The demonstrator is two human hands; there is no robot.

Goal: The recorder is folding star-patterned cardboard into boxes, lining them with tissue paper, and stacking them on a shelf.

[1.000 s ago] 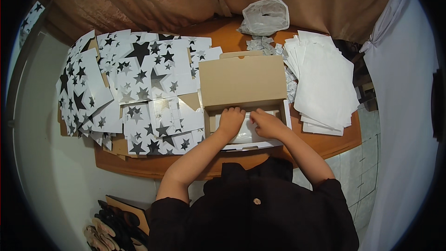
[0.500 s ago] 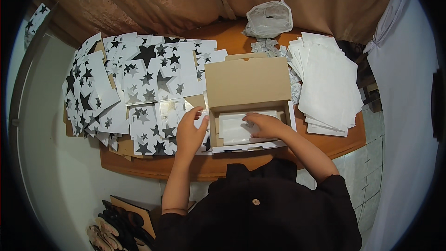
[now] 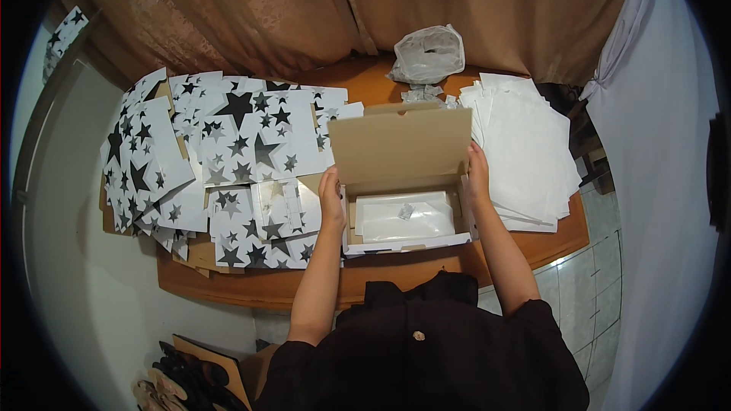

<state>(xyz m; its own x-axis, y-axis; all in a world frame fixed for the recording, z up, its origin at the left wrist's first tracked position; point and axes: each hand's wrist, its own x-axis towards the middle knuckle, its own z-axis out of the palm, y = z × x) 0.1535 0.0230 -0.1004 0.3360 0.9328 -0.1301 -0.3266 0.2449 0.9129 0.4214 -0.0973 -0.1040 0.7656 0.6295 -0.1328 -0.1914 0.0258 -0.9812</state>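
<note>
The open cardboard box (image 3: 403,217) sits on the wooden table (image 3: 266,289), right in front of the person. Its lid (image 3: 402,146) stands up at the back. Inside the box lies a flat white packet (image 3: 400,217). The left hand (image 3: 331,202) presses flat on the box's left side, and the right hand (image 3: 477,175) on its right side — neither grip is closed around anything. It looks like the packing is done and the closing step is here. The next move likely calls for both hands to fold the lid down evenly — and tuck its flap in. Star-printed flat boxes (image 3: 236,152) lie left of the box, white sheets (image 3: 525,152) right of it.
</note>
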